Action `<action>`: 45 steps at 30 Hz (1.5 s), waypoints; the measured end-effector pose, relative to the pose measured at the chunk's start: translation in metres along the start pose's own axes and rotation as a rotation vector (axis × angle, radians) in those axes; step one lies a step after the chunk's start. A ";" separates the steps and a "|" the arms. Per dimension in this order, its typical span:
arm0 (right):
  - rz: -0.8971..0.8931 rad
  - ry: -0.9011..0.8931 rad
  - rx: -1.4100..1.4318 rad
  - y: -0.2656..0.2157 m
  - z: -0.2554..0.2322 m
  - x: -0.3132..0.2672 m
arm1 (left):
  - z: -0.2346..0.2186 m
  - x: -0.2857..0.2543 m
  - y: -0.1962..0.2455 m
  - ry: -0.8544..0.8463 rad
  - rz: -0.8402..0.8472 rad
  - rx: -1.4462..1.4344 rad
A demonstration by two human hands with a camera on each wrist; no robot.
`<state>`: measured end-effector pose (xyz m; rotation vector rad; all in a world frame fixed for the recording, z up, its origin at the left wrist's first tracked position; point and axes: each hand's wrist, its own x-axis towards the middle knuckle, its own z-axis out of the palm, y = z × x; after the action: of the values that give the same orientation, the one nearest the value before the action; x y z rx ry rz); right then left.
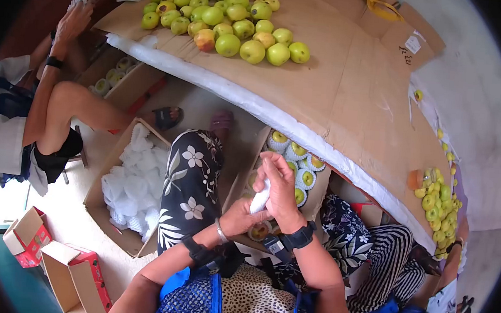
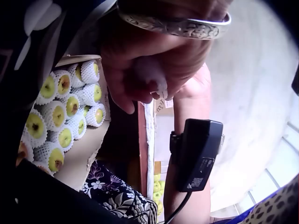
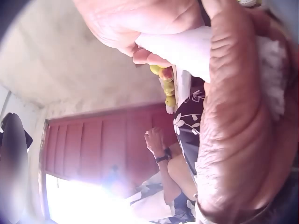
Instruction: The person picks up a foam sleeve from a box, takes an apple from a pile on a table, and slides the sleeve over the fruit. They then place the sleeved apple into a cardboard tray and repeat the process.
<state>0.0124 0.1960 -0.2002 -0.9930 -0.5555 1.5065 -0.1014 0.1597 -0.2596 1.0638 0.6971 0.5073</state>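
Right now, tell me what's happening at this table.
A seated person holds a white foam net sleeve in both hands, the right hand gripping its upper part and the left hand its lower end. Just beyond the hands is a cardboard box with green apples already wrapped in foam nets. A second box to the left holds loose white nets. Unwrapped apples are piled on the cardboard-covered table. Another person sits at the left.

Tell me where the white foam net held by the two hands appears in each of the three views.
Head: white foam net at lower centre, between both hands.
Left wrist: upper centre, under the curled left hand.
Right wrist: top right, under the right hand.
Shared landmark: the loose green apples on the cardboard table.
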 end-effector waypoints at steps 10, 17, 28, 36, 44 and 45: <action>0.071 -0.225 -0.049 -0.011 0.046 0.037 | -0.021 -0.001 0.015 0.324 0.180 -0.082; 0.142 -0.281 -0.093 -0.009 0.058 0.056 | -0.022 0.002 0.033 0.477 0.158 -0.061; -0.561 0.337 -0.777 -0.115 -0.022 0.220 | -0.035 -0.002 0.023 0.373 0.094 -0.071; -0.035 0.326 -0.987 -0.142 -0.064 0.315 | -0.040 -0.007 0.041 0.269 -0.039 -0.044; -0.124 0.194 -0.928 -0.133 -0.085 0.272 | -0.031 0.004 0.011 0.426 0.232 0.040; -0.159 0.165 -0.906 -0.131 -0.088 0.256 | -0.033 0.004 0.010 0.497 0.314 0.161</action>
<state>0.1714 0.4507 -0.2103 -1.6892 -1.2130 0.9946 -0.1231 0.1865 -0.2616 1.2191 1.0243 1.0214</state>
